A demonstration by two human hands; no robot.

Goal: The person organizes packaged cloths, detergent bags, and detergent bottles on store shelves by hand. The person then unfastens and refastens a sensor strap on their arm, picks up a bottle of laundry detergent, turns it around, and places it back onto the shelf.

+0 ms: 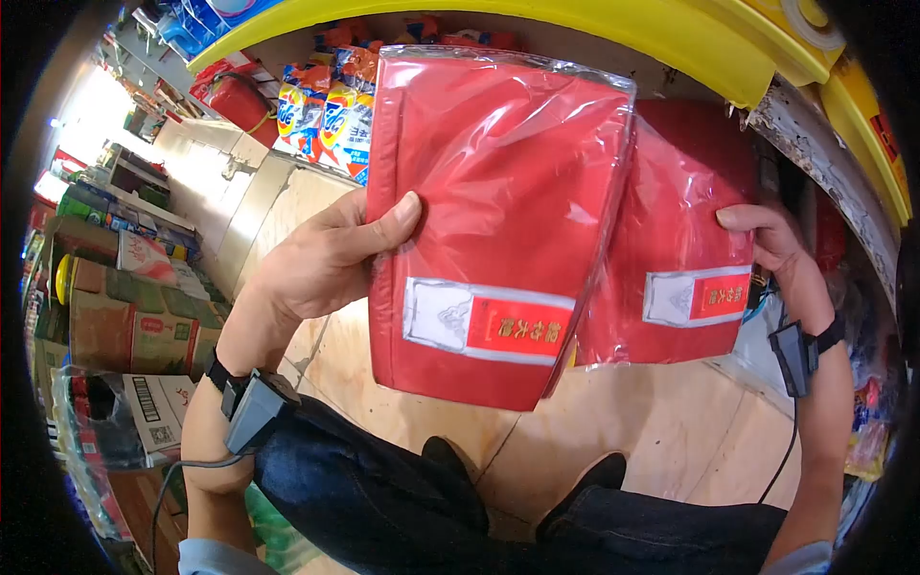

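In the head view my left hand point(331, 251) grips the left edge of a red bag in clear plastic wrap point(498, 182), thumb on its front. A second red bag in clear plastic point(671, 220) is pinched at its right edge by my right hand point(771, 240). Both bags are held up over the floor, and the left one overlaps the right one. Each carries a label near its lower end, a pale picture beside a red panel with gold characters. The fingers behind the bags are hidden.
A yellow shelf edge point(537, 19) curves overhead. Packs of detergent point(335, 125) and a red fire extinguisher point(240, 103) stand behind at left. Cardboard boxes point(144, 321) are stacked on the left. Tiled floor point(661, 431) lies below, around my shoes.
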